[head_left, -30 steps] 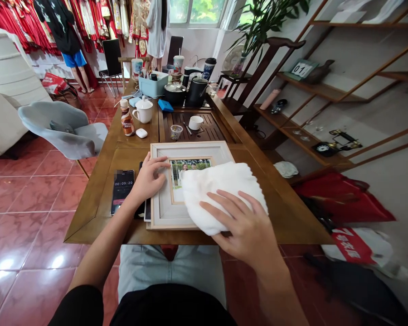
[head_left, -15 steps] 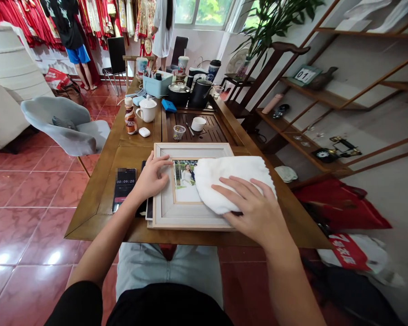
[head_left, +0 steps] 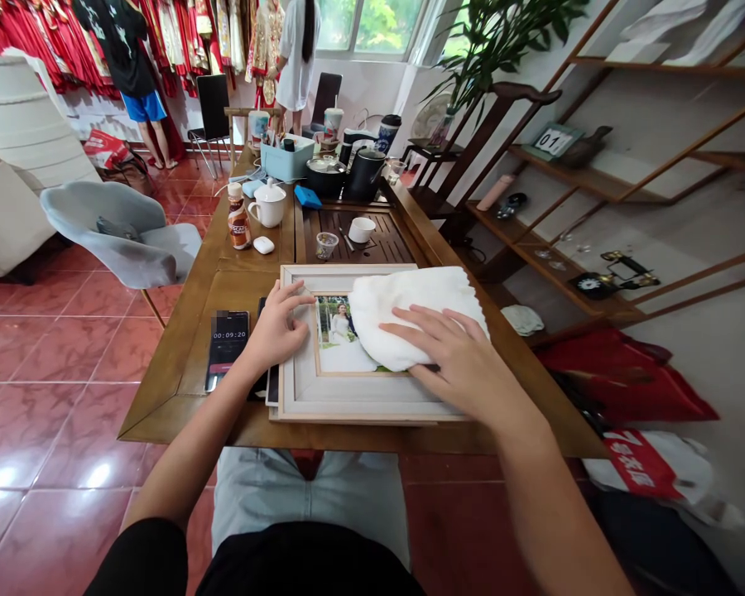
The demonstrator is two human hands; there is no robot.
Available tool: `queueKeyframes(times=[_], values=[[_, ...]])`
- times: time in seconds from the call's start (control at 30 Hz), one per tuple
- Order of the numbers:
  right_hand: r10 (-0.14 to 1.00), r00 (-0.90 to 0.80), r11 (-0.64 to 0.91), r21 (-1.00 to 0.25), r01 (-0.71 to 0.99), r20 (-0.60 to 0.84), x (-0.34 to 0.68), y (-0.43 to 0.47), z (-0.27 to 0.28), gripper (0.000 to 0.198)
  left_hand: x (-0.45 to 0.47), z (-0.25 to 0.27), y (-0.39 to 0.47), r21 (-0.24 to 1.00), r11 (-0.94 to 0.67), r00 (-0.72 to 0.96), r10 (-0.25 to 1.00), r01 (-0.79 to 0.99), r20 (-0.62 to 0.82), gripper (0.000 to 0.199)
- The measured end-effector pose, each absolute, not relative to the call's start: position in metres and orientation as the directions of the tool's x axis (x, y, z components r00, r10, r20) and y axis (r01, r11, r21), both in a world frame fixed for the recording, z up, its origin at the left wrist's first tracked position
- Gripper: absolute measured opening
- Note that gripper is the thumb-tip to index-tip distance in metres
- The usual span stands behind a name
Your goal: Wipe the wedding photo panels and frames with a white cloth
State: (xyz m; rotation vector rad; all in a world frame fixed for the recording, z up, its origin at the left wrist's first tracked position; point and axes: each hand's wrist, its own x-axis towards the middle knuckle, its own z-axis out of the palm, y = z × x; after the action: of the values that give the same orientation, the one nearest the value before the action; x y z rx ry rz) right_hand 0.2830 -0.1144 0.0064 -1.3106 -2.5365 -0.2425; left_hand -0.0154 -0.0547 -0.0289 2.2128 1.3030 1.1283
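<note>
A pale wooden photo frame (head_left: 304,393) lies flat near the table's front edge, with a wedding photo (head_left: 341,331) partly showing inside. My left hand (head_left: 282,323) rests on its left border, the fingers apart and slightly bent. Over the frame's right half is a folded white cloth (head_left: 403,302), covering part of the photo. My right hand (head_left: 453,356) has its fingers spread across the cloth and its thumb at the near edge, holding it against the frame. Other flat pieces stick out beneath the frame on the left.
Left of the frame lies a phone (head_left: 228,352) showing a timer. Farther back on the wooden table (head_left: 180,393) are a drink bottle (head_left: 238,217), a lidded white mug (head_left: 268,204), a clear cup (head_left: 326,244) and a white cup (head_left: 362,229) on a slatted tray. Two people stand beyond.
My right hand has slid the white cloth a little left and away from me over the frame, baring more of the right border. My left hand stays in place.
</note>
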Motion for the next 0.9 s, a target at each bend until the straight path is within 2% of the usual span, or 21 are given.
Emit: queueKeyframes(times=[0.37,0.7,0.9], values=[[0.732,-0.597,0.617,0.053,0.785,0.329,0.286,-0.177,0.019,0.047,-0.015,-0.03,-0.053,0.627,-0.537,0.264,0.837,0.564,0.48,0.048],[0.789,-0.531,0.552,0.024,0.834,0.307,0.282,-0.104,0.009,0.053,-0.018,-0.028,-0.052,0.596,-0.594,0.324,0.8,0.54,0.505,0.048],[0.78,-0.525,0.567,-0.029,0.823,0.34,0.286,-0.08,0.004,0.057,-0.018,-0.028,-0.051,0.602,-0.6,0.321,0.797,0.527,0.512,0.049]])
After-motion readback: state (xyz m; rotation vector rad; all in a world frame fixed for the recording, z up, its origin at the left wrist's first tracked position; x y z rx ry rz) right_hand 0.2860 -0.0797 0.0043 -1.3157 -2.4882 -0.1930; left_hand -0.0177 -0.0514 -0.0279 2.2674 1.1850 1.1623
